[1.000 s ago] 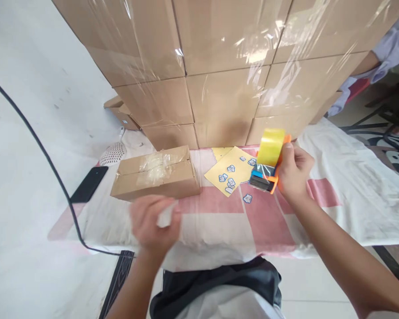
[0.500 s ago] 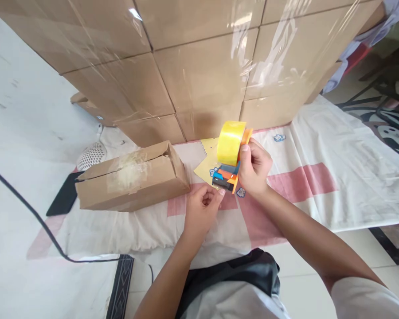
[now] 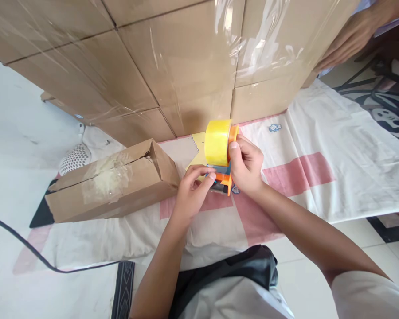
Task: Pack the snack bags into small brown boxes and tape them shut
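Observation:
My right hand is wrapped round the side of a tape dispenser with an orange frame and blue and black parts. A wide yellow roll of packing tape sits on it, tilted above the cloth. With thumb and forefinger, my left hand pinches the left end of the dispenser below the roll. Whether the tape's loose end is between those fingers, I cannot make out. Left of my left hand lies a long cardboard box, its seam patched with crumpled clear tape.
A wall of stacked cartons wrapped in clear tape rises behind. Another person's hand touches its right side. A white perforated object, a dark flat object and a black cable are at left. Patterned cloth covers the surface.
My left hand has moved up from the dispenser's lower edge onto its left end. The view has shifted a little, and the other person's hand has appeared at the upper right.

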Action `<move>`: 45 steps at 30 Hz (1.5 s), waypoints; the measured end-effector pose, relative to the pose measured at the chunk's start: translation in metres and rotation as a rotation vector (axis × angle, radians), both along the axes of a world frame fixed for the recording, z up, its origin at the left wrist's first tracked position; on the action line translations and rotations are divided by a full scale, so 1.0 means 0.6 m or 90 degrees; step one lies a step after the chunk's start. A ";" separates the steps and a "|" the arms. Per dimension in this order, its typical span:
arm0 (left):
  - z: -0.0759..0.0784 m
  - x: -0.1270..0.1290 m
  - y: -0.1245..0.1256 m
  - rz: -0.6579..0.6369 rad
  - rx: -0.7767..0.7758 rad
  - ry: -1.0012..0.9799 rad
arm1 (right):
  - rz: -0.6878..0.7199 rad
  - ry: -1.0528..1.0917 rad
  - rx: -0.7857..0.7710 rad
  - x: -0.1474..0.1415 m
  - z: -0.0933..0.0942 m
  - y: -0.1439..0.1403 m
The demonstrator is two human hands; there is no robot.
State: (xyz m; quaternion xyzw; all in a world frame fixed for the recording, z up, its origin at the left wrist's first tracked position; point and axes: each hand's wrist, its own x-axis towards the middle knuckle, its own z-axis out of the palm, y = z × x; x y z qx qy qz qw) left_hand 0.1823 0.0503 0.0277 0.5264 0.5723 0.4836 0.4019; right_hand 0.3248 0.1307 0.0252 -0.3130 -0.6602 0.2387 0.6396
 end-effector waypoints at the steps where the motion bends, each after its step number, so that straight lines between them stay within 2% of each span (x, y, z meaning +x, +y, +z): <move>1: 0.001 -0.002 0.007 -0.016 -0.013 -0.034 | 0.006 -0.006 0.015 0.000 0.000 0.000; 5: -0.001 -0.001 0.015 -0.005 -0.031 -0.115 | 0.005 -0.037 0.084 0.002 -0.002 0.002; 8: -0.002 -0.001 0.012 0.015 -0.020 -0.145 | -0.005 -0.071 0.089 0.006 -0.002 0.005; 14: -0.010 0.001 0.000 0.034 -0.014 -0.104 | -0.045 -0.082 0.032 0.006 -0.001 0.003; 19: -0.020 0.004 -0.030 0.165 0.023 -0.057 | -0.027 -0.046 -0.029 -0.003 -0.003 -0.002; 21: -0.019 -0.004 -0.044 0.183 0.092 0.044 | -0.026 0.007 -0.108 -0.005 -0.002 0.001; 26: 0.001 -0.036 -0.053 0.035 0.385 0.459 | -0.002 0.124 -0.294 -0.001 0.000 0.018; 30: 0.022 -0.047 -0.037 -0.035 0.476 0.620 | 0.035 0.148 -0.365 -0.002 -0.004 0.025; 33: 0.035 -0.049 -0.026 -0.065 0.506 0.676 | 0.039 0.157 -0.383 -0.004 -0.006 0.024; 36: 0.043 -0.050 -0.020 -0.090 0.534 0.680 | 0.032 0.157 -0.389 -0.003 -0.005 0.023; 45: 0.048 -0.044 -0.016 -0.121 0.642 0.728 | 0.034 0.159 -0.417 0.002 -0.004 0.025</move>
